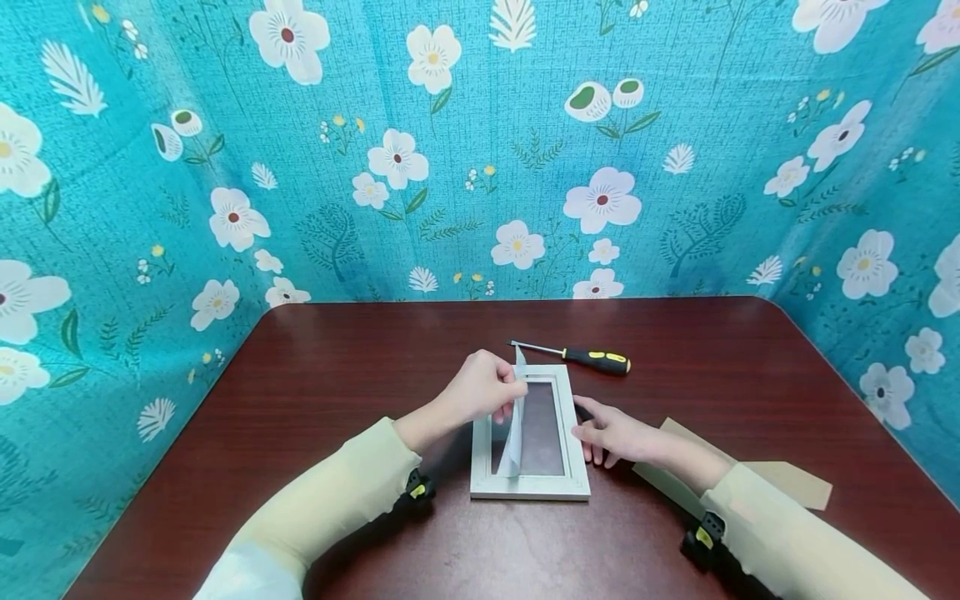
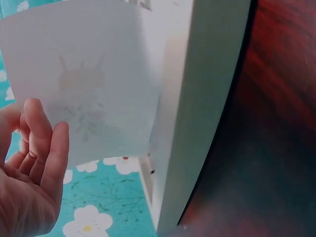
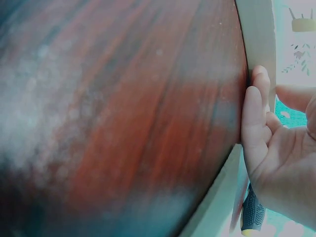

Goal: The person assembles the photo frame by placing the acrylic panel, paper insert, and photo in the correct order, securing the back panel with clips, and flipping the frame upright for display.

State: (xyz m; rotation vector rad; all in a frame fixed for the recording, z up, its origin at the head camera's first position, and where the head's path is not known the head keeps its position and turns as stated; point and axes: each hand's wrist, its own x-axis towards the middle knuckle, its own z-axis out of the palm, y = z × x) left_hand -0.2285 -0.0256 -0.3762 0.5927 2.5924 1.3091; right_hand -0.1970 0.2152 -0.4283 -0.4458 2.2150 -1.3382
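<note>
A white picture frame (image 1: 576,467) lies flat on the dark red table. My left hand (image 1: 486,385) pinches a thin white sheet of paper (image 1: 513,446), which stands up on edge out of the frame's opening. In the left wrist view a faint potted plant print (image 2: 81,81) shows through the sheet. My right hand (image 1: 613,433) rests against the frame's right side. In the right wrist view its fingers (image 3: 253,116) lie fairly straight along the frame's outer edge, and the thumb reaches over toward the sheet.
A black and yellow screwdriver (image 1: 596,360) lies just behind the frame. Brown board (image 1: 791,483) lies to the right, partly beneath my right forearm. A blue flowered curtain (image 1: 465,167) hangs behind the table (image 1: 337,383).
</note>
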